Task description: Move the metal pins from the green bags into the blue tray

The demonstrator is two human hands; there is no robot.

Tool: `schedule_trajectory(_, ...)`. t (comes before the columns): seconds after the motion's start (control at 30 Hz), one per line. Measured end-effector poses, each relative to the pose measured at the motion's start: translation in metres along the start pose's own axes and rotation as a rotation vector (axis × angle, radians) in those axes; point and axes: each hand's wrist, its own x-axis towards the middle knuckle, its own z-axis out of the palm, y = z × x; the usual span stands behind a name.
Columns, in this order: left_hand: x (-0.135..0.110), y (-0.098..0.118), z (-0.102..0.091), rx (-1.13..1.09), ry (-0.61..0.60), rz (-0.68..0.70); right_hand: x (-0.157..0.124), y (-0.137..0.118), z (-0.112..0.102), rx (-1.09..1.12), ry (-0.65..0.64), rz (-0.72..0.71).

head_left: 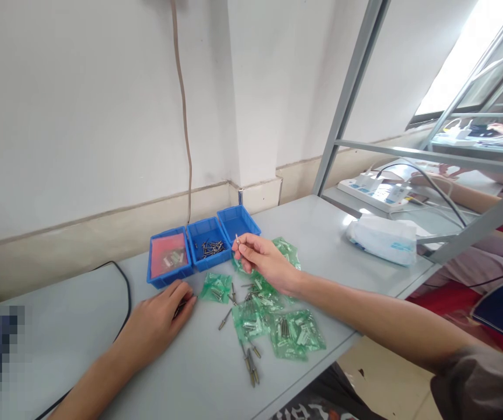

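My right hand is raised over the bags in front of the blue bins. Thumb and fingers pinch a small, thin, pale piece, too small to name. My left hand rests on the table with curled fingers; something dark shows between them, mostly hidden. Several green plastic bags hold metal screws and white pieces. A smaller green bag lies between my hands. Loose metal fasteners are scattered around the bags. Dark screws fill part of the middle blue bin.
The left blue bin holds a pink sheet and pale pieces; the right blue bin stands by the wall. A white packet, a power strip and a metal frame are rightward. Another person's arm shows beyond. A black cable crosses the left.
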Motion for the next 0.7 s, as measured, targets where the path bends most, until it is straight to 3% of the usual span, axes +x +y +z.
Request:
schedule_trajectory(0.43,0.0,-0.003,0.003,0.003,-0.02,-0.016,-0.003,0.001,0.001,-0.224,0.03,-0.135)
schedule_trajectory(0.7,0.002,0.001,-0.001,0.001,-0.022,-0.021,-0.011,-0.003,0.003,-0.562,0.048,-0.357)
